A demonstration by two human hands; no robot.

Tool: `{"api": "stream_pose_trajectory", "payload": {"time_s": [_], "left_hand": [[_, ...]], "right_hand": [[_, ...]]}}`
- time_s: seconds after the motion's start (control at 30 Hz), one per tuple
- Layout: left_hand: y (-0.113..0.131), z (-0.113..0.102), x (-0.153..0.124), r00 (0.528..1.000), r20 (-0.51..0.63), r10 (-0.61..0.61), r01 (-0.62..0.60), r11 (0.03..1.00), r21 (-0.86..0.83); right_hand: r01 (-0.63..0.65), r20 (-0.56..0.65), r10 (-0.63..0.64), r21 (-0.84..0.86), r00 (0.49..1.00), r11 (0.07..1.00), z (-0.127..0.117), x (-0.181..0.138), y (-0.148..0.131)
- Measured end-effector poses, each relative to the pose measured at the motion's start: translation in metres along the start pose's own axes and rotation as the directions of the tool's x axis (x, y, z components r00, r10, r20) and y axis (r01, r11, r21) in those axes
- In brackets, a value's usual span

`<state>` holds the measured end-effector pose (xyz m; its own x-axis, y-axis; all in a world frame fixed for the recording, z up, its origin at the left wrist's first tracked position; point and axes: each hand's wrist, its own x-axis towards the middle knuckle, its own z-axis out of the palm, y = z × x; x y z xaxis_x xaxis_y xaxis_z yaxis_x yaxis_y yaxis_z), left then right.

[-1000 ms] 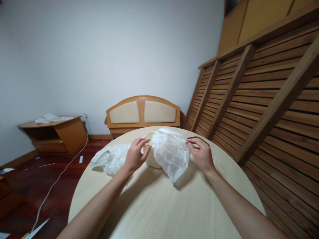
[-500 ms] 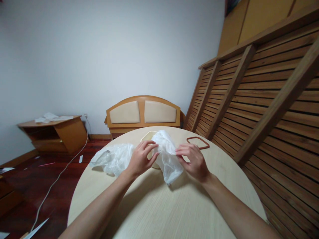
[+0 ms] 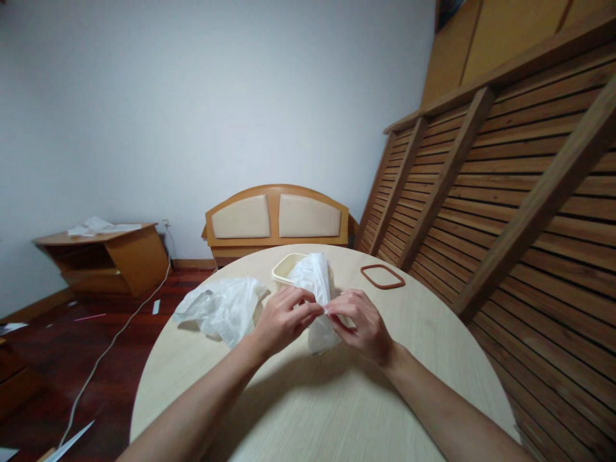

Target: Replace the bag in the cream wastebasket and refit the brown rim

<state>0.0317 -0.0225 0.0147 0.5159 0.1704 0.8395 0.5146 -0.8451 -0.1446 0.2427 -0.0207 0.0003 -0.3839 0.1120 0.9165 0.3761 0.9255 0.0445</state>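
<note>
A thin white plastic bag [image 3: 315, 274] hangs over the right side of a cream bin [image 3: 283, 264] on the round table [image 3: 337, 410]. My left hand [image 3: 287, 319] pinches the bag's edge between thumb and fingers. Close beside it, my right hand [image 3: 360, 326] pinches the same edge, and the fingertips of both hands nearly meet. Part of the bin is hidden behind the bag and my left hand. A second crumpled white plastic bag [image 3: 219, 311] lies on the table to the left of my left hand.
A brown rounded-square ring [image 3: 383, 276] lies on the table at the right. Beyond the table stands a padded headboard [image 3: 276, 218]. Wooden slatted panels [image 3: 462, 186] lean along the right side. A low cabinet [image 3: 115, 260] and a white cable [image 3: 115, 338] are at the left.
My left hand has moved right and closed on the bag's edge. My right hand has shifted slightly left, bringing the fingertips together. More of the bin's rim shows.
</note>
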Motion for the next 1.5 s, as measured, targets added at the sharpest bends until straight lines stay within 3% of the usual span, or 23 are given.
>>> {"api": "stream_pose_trajectory", "payload": {"time_s": [0.13,0.4,0.63,0.8,0.93,1.13,1.27,1.5], "left_hand": [[0.001,-0.001,0.002,1.000,-0.002,-0.006,0.006,0.996,-0.090],[0.007,-0.003,0.007,0.994,0.020,0.104,-0.098,0.974,-0.204],[0.008,0.002,0.003,0.978,0.175,0.113,-0.051,0.945,-0.323],[0.008,0.002,0.002,0.965,0.235,0.117,-0.037,0.947,-0.318],[0.007,0.001,0.003,0.981,0.177,0.075,-0.030,0.969,-0.247],[-0.005,0.003,-0.001,0.995,0.043,-0.090,0.097,0.975,-0.199],[-0.012,-0.002,0.000,0.980,-0.035,-0.195,0.181,0.951,-0.251],[-0.016,-0.011,0.002,0.942,-0.199,-0.271,0.205,0.933,-0.296]], "right_hand": [[-0.082,-0.008,0.081,-0.037,0.997,0.996,0.003,-0.005,0.011],[-0.197,0.008,0.200,-0.153,0.980,0.969,0.000,-0.010,0.026],[-0.227,0.040,0.236,-0.168,0.971,0.959,0.001,-0.013,0.027],[-0.232,0.065,0.249,-0.199,0.966,0.952,0.002,-0.013,0.028],[-0.217,0.043,0.231,-0.210,0.972,0.953,-0.001,-0.013,0.032],[-0.213,-0.011,0.217,-0.228,0.976,0.950,-0.004,-0.012,0.034],[-0.162,-0.013,0.163,-0.230,0.986,0.960,-0.005,-0.009,0.032],[-0.083,0.041,0.092,-0.191,0.995,0.978,-0.005,-0.010,0.032]]}}
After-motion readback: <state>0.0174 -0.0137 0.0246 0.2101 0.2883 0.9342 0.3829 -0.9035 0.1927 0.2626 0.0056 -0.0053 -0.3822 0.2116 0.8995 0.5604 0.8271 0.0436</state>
